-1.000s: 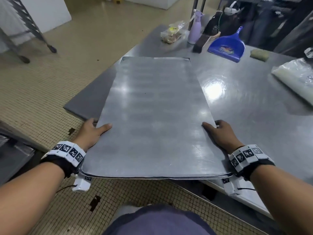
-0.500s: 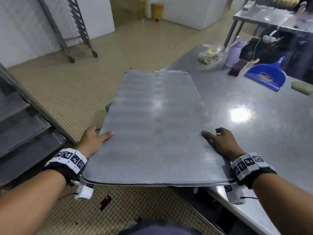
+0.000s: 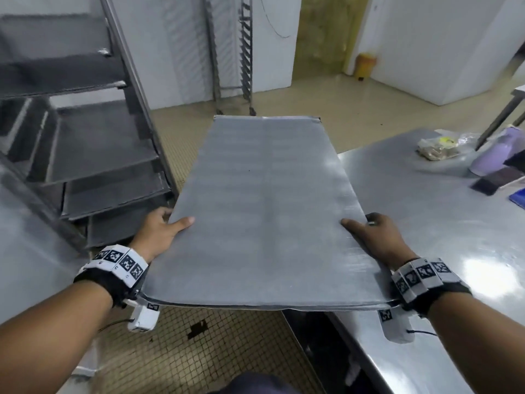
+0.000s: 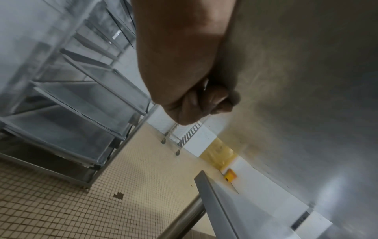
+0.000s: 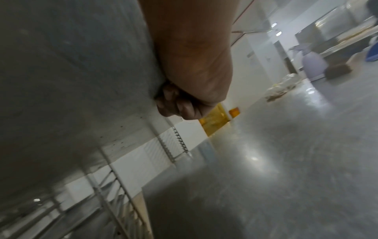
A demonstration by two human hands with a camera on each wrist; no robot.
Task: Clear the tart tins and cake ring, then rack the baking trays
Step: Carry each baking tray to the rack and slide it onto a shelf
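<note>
Head view, nearest first: a broad, flat baking tray (image 3: 264, 211) of dull grey metal, faintly banded across its length, with a thin rolled near edge, is held level between both hands. The left hand (image 3: 159, 234) clamps the tray's left long edge, thumb lying on top and fingers (image 4: 212, 100) curled beneath, as the left wrist view shows. The right hand (image 3: 380, 240) grips the right long edge the same way, thumb on top, fingers (image 5: 175, 103) tucked under the scuffed, speckled underside. The tray stretches away from the hands, its far end squared with slightly notched corners, above the small beige mosaic floor tiles (image 3: 176, 359).

Right of the right hand lies a glossy stainless worktop (image 3: 443, 223), carrying a crumpled clear plastic bag (image 3: 437, 146), a lilac spray bottle (image 3: 494, 155) and a dark brush block (image 3: 500, 180).

Left of the left hand stands a metal tray rack (image 3: 93, 149), with several dark grey trays resting on its runners. Farther off, a second wheeled rack (image 3: 233, 52) stands against white panel walls.
</note>
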